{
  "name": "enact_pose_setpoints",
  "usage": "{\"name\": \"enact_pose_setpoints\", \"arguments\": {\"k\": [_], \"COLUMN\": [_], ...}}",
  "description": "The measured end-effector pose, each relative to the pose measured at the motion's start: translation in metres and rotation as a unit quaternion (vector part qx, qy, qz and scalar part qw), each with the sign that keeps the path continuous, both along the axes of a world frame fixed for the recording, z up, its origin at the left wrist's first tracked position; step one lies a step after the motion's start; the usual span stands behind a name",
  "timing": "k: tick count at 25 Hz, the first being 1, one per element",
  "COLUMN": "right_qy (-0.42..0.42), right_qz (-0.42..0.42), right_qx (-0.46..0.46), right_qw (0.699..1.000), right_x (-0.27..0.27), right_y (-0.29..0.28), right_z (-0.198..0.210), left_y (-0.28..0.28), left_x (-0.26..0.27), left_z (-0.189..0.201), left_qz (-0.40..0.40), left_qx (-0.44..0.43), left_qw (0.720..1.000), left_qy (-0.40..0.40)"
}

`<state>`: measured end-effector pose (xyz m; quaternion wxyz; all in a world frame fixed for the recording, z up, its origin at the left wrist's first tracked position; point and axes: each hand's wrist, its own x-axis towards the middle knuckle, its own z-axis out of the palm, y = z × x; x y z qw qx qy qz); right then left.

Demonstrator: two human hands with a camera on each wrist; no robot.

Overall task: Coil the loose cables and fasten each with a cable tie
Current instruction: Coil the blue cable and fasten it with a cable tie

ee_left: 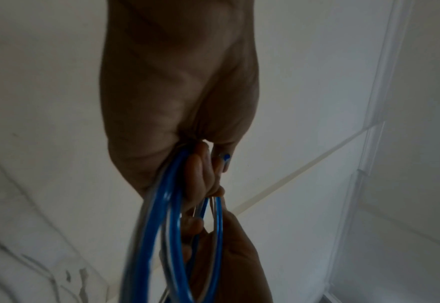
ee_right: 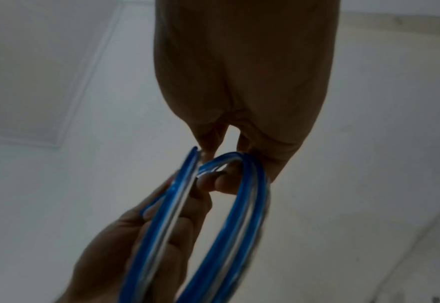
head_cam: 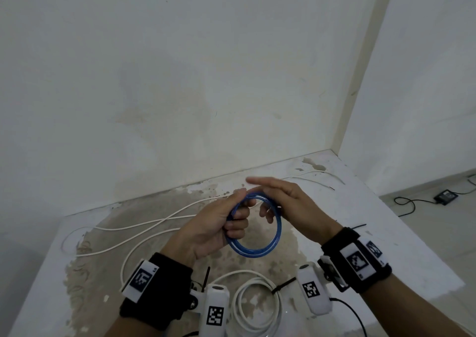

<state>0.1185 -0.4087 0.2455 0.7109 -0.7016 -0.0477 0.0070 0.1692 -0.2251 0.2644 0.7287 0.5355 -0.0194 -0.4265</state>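
Centre of the head view: the left hand [head_cam: 213, 227] grasps the left side of a coiled blue cable [head_cam: 253, 224], fingers curled round its loops, above the tabletop [head_cam: 386, 233]. The right hand [head_cam: 288, 204] meets the coil's right side, forefinger extended; its grip is apparently a pinch. Bottom centre: a white cable coil [head_cam: 257, 308] bound by a black cable tie [head_cam: 282, 285]. Left: loose white cable [head_cam: 144, 227]
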Motion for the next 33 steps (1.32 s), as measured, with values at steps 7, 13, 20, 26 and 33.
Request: {"name": "enact_pose_setpoints", "arguments": {"k": [7,13,20,26,33], "right_qy": [0.042,0.062,-0.006,-0.001,0.054], "right_qz": [-0.039,-0.14,-0.142,-0.129,-0.096], "right_qx": [0.021,-0.013,-0.071,-0.121,0.009], "right_qw": [0.998,0.988,0.987,0.984,0.994], "right_x": [-0.003,0.0,-0.014,-0.015,-0.018], "right_y": [0.004,0.02,0.023,0.016,0.022], "right_z": [-0.014,-0.024,-0.034,-0.042,-0.038], "left_y": [-0.005,-0.021,-0.025,-0.022,-0.016], "left_x": [-0.003,-0.005,-0.003,0.002,0.001], "left_z": [-0.003,-0.004,-0.014,-0.014,-0.009], "left_qz": [0.006,0.059,0.089,-0.037,-0.13], "left_qx": [-0.023,0.039,0.262,0.229,0.226], "left_qw": [1.0,0.997,0.918,0.949,0.949], "left_qy": [-0.016,-0.041,-0.284,-0.212,-0.175]}}
